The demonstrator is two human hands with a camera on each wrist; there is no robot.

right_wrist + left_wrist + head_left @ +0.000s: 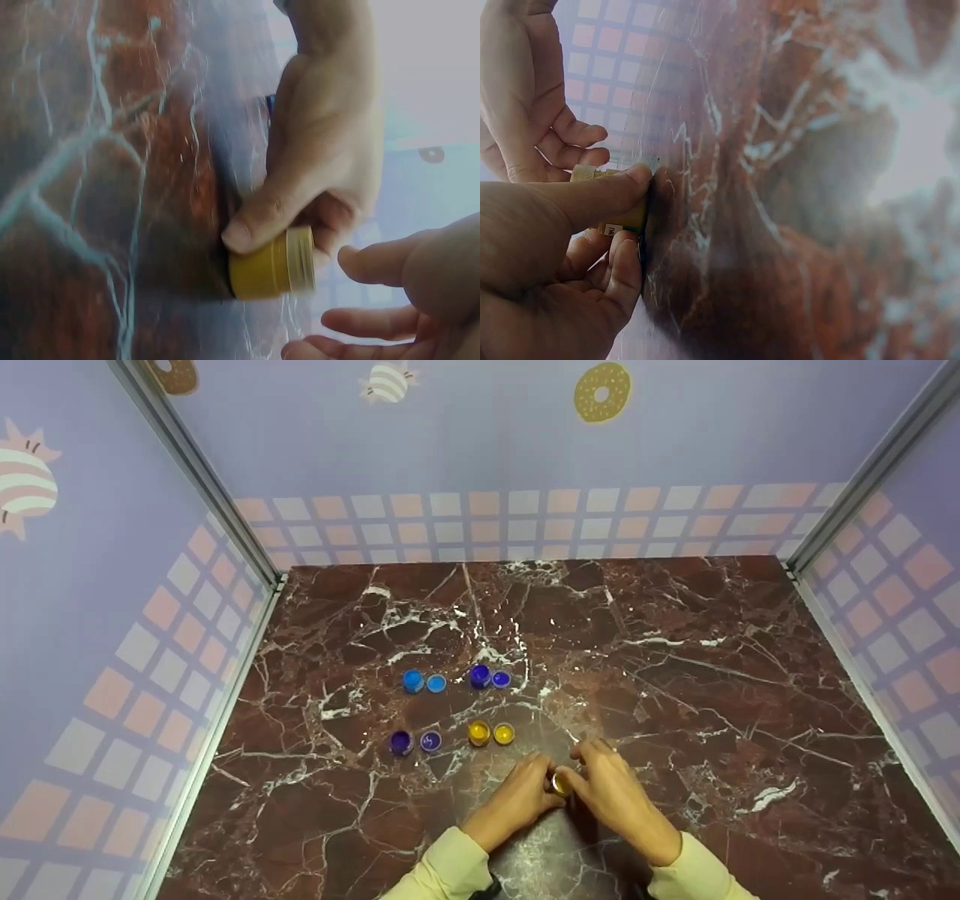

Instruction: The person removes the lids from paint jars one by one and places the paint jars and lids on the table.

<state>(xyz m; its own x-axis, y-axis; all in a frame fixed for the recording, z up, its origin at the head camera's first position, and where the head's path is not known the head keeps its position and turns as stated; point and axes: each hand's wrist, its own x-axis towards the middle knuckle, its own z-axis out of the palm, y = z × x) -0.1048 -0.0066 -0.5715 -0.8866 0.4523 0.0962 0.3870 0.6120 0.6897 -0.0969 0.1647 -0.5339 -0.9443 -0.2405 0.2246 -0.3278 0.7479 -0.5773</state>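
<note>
A small yellow paint jar (pixel 259 274) with a ribbed, pale yellow lid (pixel 301 259) stands upright at the tabletop. My left hand (pixel 517 795) grips its body, the thumb (pixel 622 193) along one side and the fingertips on the other. Close by, my right hand (pixel 619 795) has its thumb and fingers spread around the space above the lid. In the right wrist view a gap shows between those right fingers (pixel 367 322) and the lid. A small white label (pixel 613 230) shows low on the jar in the left wrist view.
Beyond the hands stand uncapped paint jars, each beside its lid: light blue (pixel 413 682), blue-violet (pixel 480 676), dark purple (pixel 401 742) and yellow (pixel 478 733). The dark red marbled tabletop (pixel 712 697) is bounded by patterned panels (pixel 487 442) at the back and both sides.
</note>
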